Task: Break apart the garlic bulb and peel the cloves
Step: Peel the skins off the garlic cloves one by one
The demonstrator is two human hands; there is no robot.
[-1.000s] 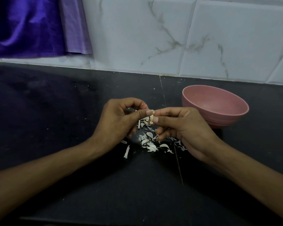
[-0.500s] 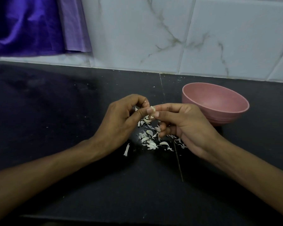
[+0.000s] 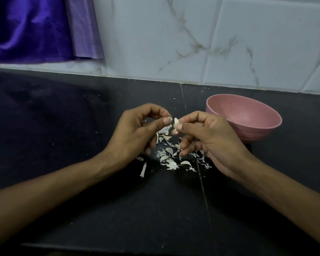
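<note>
A big dark surface (image 3: 81, 209) fills the lower part of the frame. Behind it, across the top, stands a white tiled wall (image 3: 192, 39) with thin grey lines. A shiny purple cloth (image 3: 30, 28) hangs in the upper left of the frame. A pink bowl (image 3: 262, 133) sits on the surface at the right of the middle, just behind the right hand.

Two bare arms reach in from the bottom corners and meet in the middle of the frame. The left hand (image 3: 135, 133) has its fingers curled, with the thumb tip and the first finger tip close together. It may hold a tiny bit of skin, but that is too small to tell. The right hand (image 3: 209, 137) pinches a small pale garlic clove (image 3: 176, 123) between its thumb and first finger. The clove is up in the air, right between the two hands.

Under the hands lies a little heap of white garlic skins (image 3: 169, 159) on the surface
</note>
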